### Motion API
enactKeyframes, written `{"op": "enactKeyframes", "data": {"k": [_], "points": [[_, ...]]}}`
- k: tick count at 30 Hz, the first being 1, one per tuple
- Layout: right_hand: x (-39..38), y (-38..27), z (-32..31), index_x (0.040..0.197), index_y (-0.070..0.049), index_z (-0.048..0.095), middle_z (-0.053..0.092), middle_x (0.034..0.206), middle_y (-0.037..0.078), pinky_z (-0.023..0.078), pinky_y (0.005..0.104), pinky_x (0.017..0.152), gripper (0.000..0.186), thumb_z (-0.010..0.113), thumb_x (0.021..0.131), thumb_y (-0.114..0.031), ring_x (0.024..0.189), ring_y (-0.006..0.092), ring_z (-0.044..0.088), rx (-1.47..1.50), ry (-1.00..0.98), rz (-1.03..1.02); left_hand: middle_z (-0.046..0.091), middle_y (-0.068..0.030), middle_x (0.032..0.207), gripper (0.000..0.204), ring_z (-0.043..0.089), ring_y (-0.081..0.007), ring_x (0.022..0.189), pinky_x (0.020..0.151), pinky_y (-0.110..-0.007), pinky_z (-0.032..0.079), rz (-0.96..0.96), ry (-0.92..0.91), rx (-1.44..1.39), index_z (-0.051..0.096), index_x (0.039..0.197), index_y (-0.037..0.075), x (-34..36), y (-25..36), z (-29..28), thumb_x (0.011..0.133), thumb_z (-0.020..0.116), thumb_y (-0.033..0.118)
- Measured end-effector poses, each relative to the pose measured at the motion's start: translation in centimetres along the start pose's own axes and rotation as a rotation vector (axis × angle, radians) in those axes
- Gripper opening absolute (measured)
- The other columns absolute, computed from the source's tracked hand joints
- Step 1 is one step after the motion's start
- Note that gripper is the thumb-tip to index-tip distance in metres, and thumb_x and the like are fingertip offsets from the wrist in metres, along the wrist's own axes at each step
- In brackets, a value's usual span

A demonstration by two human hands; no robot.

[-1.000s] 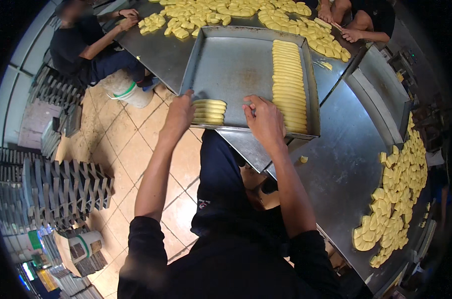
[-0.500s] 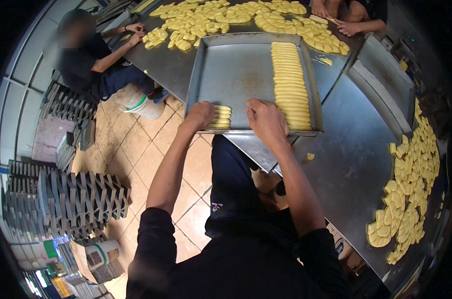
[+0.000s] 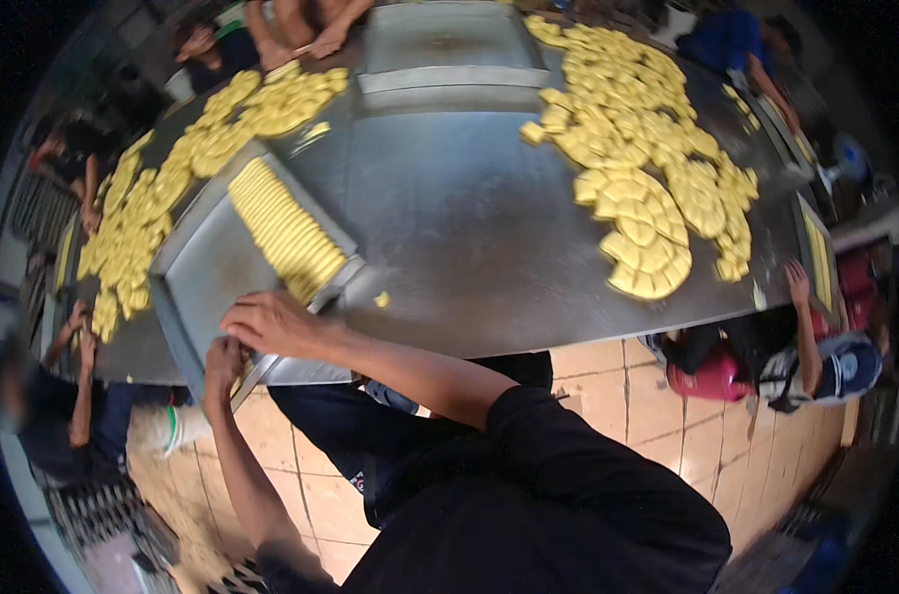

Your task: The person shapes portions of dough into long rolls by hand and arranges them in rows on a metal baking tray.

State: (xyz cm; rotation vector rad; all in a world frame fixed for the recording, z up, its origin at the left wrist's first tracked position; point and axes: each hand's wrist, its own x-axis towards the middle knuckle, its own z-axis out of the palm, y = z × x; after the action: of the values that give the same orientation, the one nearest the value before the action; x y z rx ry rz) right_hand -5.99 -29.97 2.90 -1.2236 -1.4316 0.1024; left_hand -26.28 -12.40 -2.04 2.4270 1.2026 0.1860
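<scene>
Directly before me at the table's near left edge, a square metal tray (image 3: pixel 204 269) lies turned at an angle. One long row of yellow dough sticks (image 3: pixel 286 228) fills its right side, packed side by side. My right hand (image 3: pixel 276 322) reaches across to the tray's near part, its fingers bent down and drawn together. Right beside it, almost touching, my left hand (image 3: pixel 224 364) is closed at the near corner. Whatever lies between the fingers is hidden by the hands. The shorter group of sticks seen earlier does not show now.
Cut yellow dough lies in a large spread (image 3: pixel 648 163) at the right and another (image 3: pixel 212 139) at the left. A metal tray (image 3: pixel 449 81) stands at the back. A dough scrap (image 3: pixel 381 299) lies on the steel table (image 3: pixel 459 218). Other people work around it; a bucket (image 3: pixel 179 428) stands on the floor.
The view has swung right, so the tray now appears farther left and turned. My right hand has come over from the long row to beside my left hand.
</scene>
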Motion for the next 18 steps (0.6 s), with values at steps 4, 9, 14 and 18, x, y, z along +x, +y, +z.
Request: {"op": "enactKeyframes", "data": {"k": [4, 9, 14, 18], "points": [[-4.4, -2.7, -7.1, 0.093, -0.009, 0.071, 0.071, 0.087, 0.011, 0.056, 0.0458, 0.073, 0.017, 0.072, 0.094, -0.026, 0.085, 0.0341, 0.071, 0.095, 0.021, 0.03, 0.067, -0.0169, 0.072, 0.049, 0.065, -0.0237, 0.07, 0.069, -0.037, 0.05, -0.229, -0.149, -0.14, 0.074, 0.097, -0.005, -0.6, 4.6, -0.6, 0.106, 0.054, 0.038], [-13.9, -1.7, -20.5, 0.097, -0.012, 0.071, 0.07, 0.093, 0.009, 0.056, 0.0416, 0.071, 0.011, 0.077, 0.089, -0.017, 0.085, 0.0297, 0.07, -0.412, 0.097, 0.38, 0.064, -0.0076, 0.082, 0.04, 0.054, -0.0147, 0.073, 0.068, -0.032, 0.046, 0.133, 0.342, -0.234, 0.07, 0.101, -0.004, -5.3, 11.1, -0.7, 0.11, 0.054, 0.032], [-21.6, -3.5, -32.4, 0.111, -0.005, 0.061, 0.061, 0.105, 0.02, 0.05, 0.048, 0.084, 0.034, 0.08, 0.089, -0.023, 0.098, 0.0376, 0.061, -1.159, 0.414, 0.732, 0.065, -0.0056, 0.091, 0.023, 0.057, -0.0152, 0.085, 0.078, -0.031, 0.047, 0.132, 0.43, -0.525, 0.069, 0.106, -0.002, -9.2, 18.9, 2.3, 0.107, 0.059, 0.019], [-25.2, -2.7, -35.8, 0.114, -0.004, 0.06, 0.06, 0.106, 0.023, 0.05, 0.0489, 0.083, 0.034, 0.077, 0.091, -0.022, 0.096, 0.0408, 0.06, -1.323, 0.424, 0.807, 0.072, -0.0126, 0.102, 0.013, 0.065, -0.0284, 0.103, 0.098, -0.039, 0.045, 0.393, 0.367, -0.426, 0.072, 0.105, 0.001, -9.8, 26.3, 4.7, 0.098, 0.065, 0.01]]}}
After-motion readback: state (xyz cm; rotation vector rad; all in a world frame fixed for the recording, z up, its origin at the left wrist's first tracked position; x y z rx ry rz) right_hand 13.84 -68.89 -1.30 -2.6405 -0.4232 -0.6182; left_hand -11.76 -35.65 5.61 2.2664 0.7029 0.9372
